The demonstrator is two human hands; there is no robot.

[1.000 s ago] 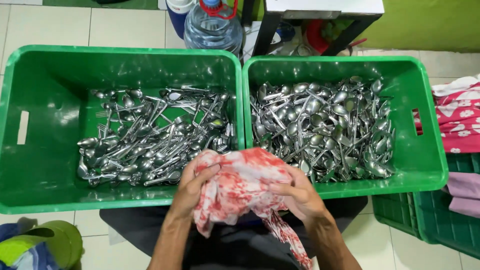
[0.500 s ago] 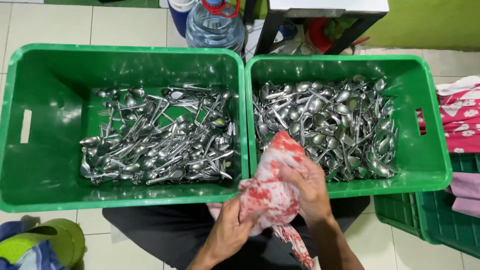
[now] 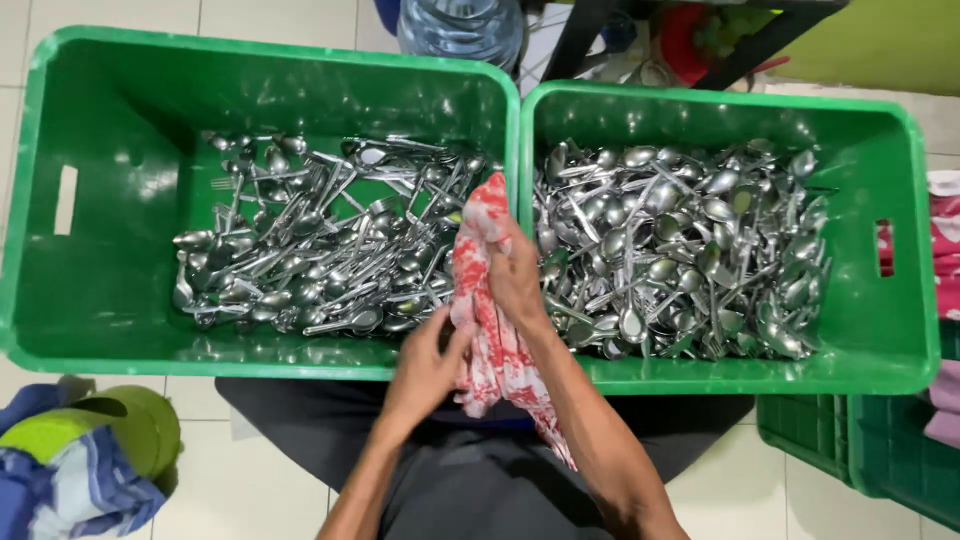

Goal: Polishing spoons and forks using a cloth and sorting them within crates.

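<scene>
The floor is pale tile. Two green plastic crates stand on it side by side, walls touching. The left crate holds a loose heap of steel spoons and forks toward its right half. The right crate holds a denser pile of spoons across its bottom. Behind the crates stand a clear water bottle and black table legs. A smaller green basket sits at the lower right, a green container with blue cloth at the lower left.

The right hand is raised above the seam between the crates, fingers closed around the upper part of a red-and-white patterned cloth. The cloth hangs from that grip over the crates' near rims toward the person's lap. The left hand is below, palm against the cloth's left side, fingers curled onto it. Whether anything is wrapped inside the cloth cannot be told.
</scene>
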